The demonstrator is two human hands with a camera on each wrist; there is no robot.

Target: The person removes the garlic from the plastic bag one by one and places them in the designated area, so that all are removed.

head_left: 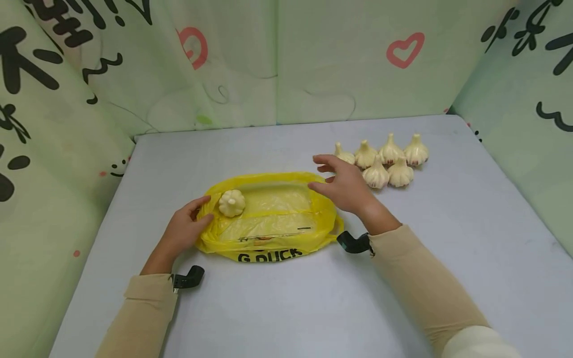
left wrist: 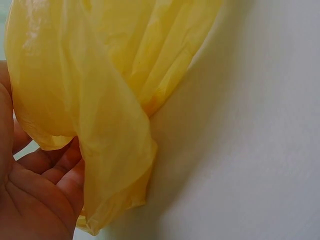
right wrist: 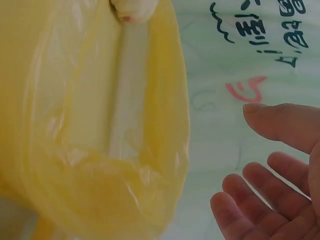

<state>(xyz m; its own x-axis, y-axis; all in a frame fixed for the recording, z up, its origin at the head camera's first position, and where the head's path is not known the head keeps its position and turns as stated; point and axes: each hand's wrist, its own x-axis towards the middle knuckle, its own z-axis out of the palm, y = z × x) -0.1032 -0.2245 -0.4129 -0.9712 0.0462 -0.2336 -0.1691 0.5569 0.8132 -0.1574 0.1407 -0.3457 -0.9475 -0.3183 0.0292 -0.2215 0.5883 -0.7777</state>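
A yellow plastic bag (head_left: 268,223) with black lettering lies wide-mouthed on the table in the head view. One garlic bulb (head_left: 232,203) sits inside it at the left end; part of that bulb (right wrist: 134,7) shows at the top of the right wrist view. My left hand (head_left: 185,226) holds the bag's left side, some fingers hidden behind the plastic (left wrist: 107,125) in the left wrist view. My right hand (head_left: 344,184) hovers by the bag's right end, fingers spread and holding nothing. Just beyond it stand several garlic bulbs (head_left: 390,149) in a cluster.
The white table (head_left: 286,308) reaches to a pale green printed curtain (head_left: 331,59) at the back and both sides. A black wrist camera (head_left: 353,242) hangs beneath the right wrist, and another (head_left: 189,278) is strapped at the left wrist.
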